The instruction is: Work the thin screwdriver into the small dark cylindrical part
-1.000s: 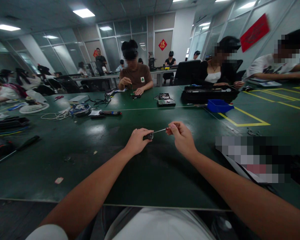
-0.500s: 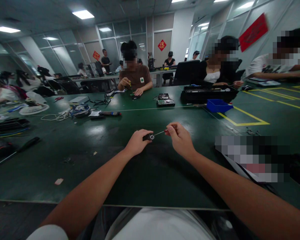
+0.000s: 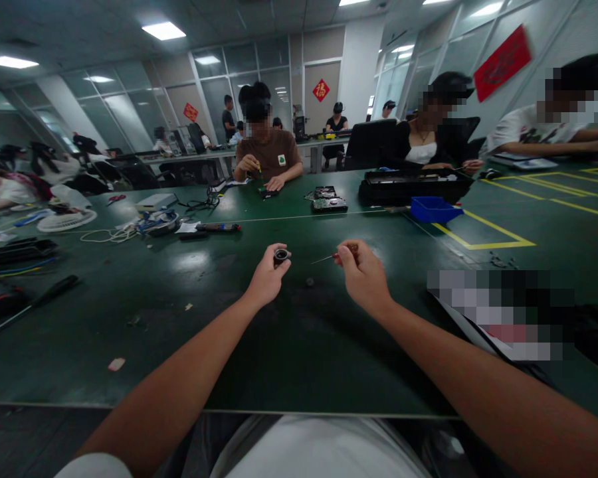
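Gripping a small dark tube (image 3: 281, 257) over the worktop (image 3: 299, 358), the left hand (image 3: 267, 279) has its thumb and fingers bent around the sides, leaving the round end uncovered and turned up, presumably to keep the inside in sight. Near it but not touching the tube, the right hand (image 3: 363, 273) pinches a screwdriver (image 3: 337, 255) by its reddish handle between thumb and fingers, shaft aimed leftward, a light hold that seems suited to fine aiming; how the remaining fingers close cannot be told.
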{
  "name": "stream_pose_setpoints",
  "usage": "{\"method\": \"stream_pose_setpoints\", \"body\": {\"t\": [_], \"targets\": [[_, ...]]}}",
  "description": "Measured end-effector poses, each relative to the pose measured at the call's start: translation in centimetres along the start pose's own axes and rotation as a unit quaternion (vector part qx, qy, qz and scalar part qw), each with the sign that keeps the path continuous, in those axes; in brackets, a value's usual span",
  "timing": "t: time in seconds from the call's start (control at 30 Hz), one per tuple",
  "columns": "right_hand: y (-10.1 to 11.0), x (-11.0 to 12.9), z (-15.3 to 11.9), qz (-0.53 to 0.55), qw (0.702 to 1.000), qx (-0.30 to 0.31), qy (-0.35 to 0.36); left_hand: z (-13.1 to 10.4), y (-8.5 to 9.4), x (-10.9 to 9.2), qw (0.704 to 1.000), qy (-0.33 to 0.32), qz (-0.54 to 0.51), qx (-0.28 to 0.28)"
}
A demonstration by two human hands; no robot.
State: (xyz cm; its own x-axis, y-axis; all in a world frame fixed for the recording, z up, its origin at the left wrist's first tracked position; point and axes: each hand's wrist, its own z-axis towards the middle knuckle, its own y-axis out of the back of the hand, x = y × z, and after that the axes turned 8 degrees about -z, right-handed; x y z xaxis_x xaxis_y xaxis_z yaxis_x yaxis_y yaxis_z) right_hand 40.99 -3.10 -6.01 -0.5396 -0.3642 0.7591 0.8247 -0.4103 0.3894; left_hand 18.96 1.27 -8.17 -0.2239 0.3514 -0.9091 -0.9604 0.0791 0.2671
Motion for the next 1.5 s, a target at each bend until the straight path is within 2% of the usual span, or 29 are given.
{"method": "stream_pose_setpoints", "body": {"t": [0.07, 0.13, 0.27, 0.37, 0.53, 0.77, 0.93, 1.1, 1.2, 1.27, 1.4, 1.5], "targets": [[0.0, 0.1, 0.0, 0.003, 1.0, -0.002, 0.001, -0.1, 0.3, -0.6, 1.0, 0.007, 0.012, -0.014], [0.1, 0.2, 0.0, 0.004, 1.0, 0.001, 0.002, -0.4, 0.4, -1.4, 0.997, -0.004, 0.071, -0.01], [0.1, 0.2, 0.0, 0.012, 1.0, -0.003, 0.006, -1.2, -0.2, -2.7, 0.969, -0.068, 0.222, 0.081], [0.0, 0.1, 0.0, 0.017, 1.0, -0.01, 0.002, -1.5, -1.5, -2.6, 0.936, -0.111, 0.302, 0.145], [-0.1, 0.2, 0.1, 0.018, 1.0, -0.015, -0.001, -1.5, -3.1, -1.9, 0.901, -0.079, 0.39, 0.171], [-0.3, -0.2, 0.0, 0.029, 1.0, -0.003, 0.005, -1.1, -2.9, -1.5, 0.905, -0.053, 0.385, 0.174], [-0.3, -0.5, 0.0, 0.03, 1.0, 0.002, 0.007, -0.9, -1.6, -1.5, 0.943, -0.037, 0.297, 0.143], [0.0, -0.2, 0.0, 0.025, 1.0, 0.006, 0.007, -0.5, 2.1, -2.5, 0.976, -0.004, 0.214, 0.04], [0.0, 0.0, 0.0, 0.024, 1.0, 0.011, 0.008, 0.0, 5.4, -3.3, 0.986, 0.036, 0.157, -0.051], [0.0, 0.0, 0.1, 0.028, 1.0, 0.012, 0.006, 0.2, 8.0, -3.4, 0.988, 0.082, 0.077, -0.103], [-0.3, -0.5, 0.3, 0.041, 0.999, 0.009, -0.004, 0.3, 14.3, -2.7, 0.967, 0.13, -0.084, -0.204], [-0.4, -0.9, 0.4, 0.043, 0.999, 0.011, -0.014, -0.5, 19.3, -1.9, 0.921, 0.165, -0.158, -0.317]]}}
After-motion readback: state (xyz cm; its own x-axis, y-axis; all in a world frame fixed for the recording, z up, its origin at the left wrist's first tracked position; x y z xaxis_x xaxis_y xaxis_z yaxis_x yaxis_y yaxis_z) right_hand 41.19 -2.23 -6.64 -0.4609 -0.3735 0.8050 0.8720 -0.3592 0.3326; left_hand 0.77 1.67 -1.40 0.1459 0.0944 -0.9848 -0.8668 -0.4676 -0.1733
